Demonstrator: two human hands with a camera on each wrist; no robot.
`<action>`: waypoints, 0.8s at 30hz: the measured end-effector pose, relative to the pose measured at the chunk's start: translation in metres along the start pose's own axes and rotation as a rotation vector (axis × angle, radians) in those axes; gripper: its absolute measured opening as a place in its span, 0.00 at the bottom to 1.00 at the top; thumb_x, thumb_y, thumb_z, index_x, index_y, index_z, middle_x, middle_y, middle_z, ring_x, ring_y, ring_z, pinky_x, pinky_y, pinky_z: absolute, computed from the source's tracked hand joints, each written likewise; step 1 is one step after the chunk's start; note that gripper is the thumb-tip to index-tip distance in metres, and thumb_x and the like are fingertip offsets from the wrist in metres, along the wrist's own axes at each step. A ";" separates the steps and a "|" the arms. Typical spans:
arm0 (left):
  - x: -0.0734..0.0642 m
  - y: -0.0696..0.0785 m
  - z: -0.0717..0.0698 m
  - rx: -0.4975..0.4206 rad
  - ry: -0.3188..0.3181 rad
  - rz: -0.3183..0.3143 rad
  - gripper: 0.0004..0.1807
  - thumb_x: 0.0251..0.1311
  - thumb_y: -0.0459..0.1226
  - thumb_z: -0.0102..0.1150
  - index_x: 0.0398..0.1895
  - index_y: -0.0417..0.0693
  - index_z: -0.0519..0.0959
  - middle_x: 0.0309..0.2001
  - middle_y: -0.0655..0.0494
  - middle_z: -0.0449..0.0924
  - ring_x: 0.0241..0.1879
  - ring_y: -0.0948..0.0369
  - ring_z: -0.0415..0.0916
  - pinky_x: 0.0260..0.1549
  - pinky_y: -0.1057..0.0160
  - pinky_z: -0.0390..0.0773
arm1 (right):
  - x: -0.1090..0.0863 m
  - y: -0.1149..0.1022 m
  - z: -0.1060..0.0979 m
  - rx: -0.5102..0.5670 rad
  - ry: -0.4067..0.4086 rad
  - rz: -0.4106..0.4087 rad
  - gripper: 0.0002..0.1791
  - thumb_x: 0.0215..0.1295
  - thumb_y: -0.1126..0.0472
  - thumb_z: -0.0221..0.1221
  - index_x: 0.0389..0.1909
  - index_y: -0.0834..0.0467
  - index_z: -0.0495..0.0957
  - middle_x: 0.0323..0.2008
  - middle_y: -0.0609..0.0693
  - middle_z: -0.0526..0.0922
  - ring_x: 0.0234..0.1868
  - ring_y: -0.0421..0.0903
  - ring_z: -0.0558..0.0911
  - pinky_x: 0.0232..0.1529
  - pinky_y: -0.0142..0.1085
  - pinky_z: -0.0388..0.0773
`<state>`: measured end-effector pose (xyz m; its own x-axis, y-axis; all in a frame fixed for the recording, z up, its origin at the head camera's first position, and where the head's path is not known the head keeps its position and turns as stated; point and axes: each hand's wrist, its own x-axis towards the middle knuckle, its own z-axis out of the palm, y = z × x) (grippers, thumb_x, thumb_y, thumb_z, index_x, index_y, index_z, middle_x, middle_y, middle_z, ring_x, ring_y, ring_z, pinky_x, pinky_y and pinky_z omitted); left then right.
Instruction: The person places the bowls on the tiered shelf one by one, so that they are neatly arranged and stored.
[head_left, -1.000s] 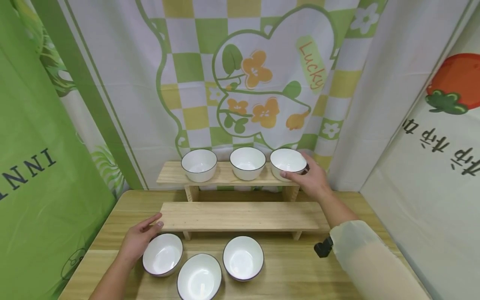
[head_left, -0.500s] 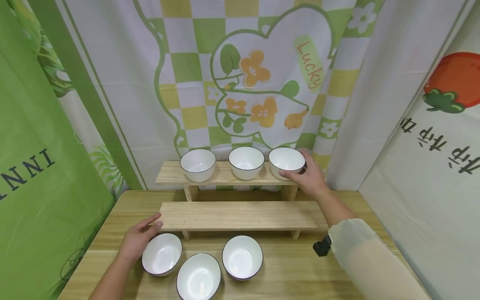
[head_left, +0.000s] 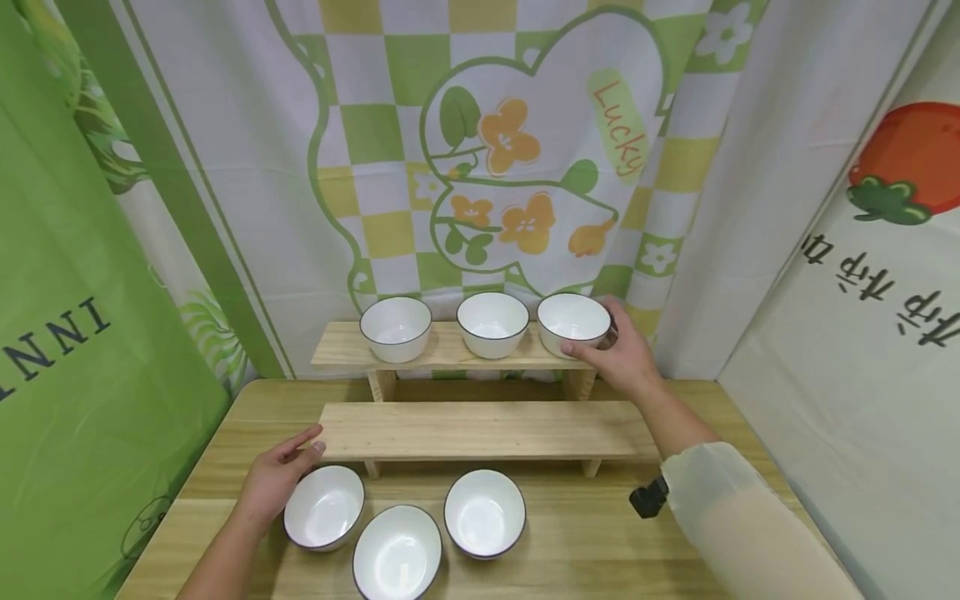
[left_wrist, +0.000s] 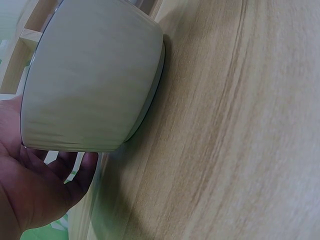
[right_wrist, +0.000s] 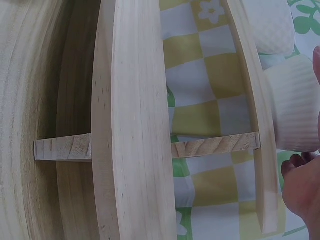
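On the upper shelf (head_left: 450, 354), three white bowls with dark rims stand in a row: a left bowl (head_left: 395, 332), a middle bowl (head_left: 492, 327) and a right bowl (head_left: 564, 321). My right hand (head_left: 628, 354) grips the right bowl, thumb at its front and fingers round its right side. Down on the table, my left hand (head_left: 273, 479) lies beside the nearest bowl (head_left: 324, 508), its fingers loosely extended towards the lower shelf's left end. The left wrist view shows these fingers along the side of that bowl (left_wrist: 95, 80); firm contact is unclear.
Two more white bowls, a front one (head_left: 397, 554) and one to its right (head_left: 485, 515), stand on the wooden table (head_left: 585, 542). The lower shelf (head_left: 487, 431) stands before the upper one. A patterned curtain (head_left: 525, 167) hangs close behind.
The view shifts very slightly. Both hands and all the bowls otherwise keep their places; the right hand stays on the right bowl throughout.
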<state>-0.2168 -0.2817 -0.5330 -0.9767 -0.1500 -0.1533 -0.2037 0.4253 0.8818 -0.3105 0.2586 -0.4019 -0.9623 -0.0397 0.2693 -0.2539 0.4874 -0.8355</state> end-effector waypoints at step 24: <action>0.001 0.001 0.001 -0.033 0.012 0.009 0.39 0.66 0.61 0.64 0.74 0.52 0.73 0.56 0.46 0.85 0.50 0.64 0.81 0.46 0.73 0.77 | -0.039 -0.008 -0.016 0.058 0.118 0.020 0.67 0.53 0.48 0.80 0.85 0.52 0.44 0.81 0.62 0.52 0.79 0.63 0.54 0.77 0.55 0.54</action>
<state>-0.2179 -0.2803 -0.5329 -0.9775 -0.1575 -0.1402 -0.1927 0.3974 0.8972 -0.2691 0.2703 -0.3983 -0.9497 0.0743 0.3041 -0.2434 0.4357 -0.8666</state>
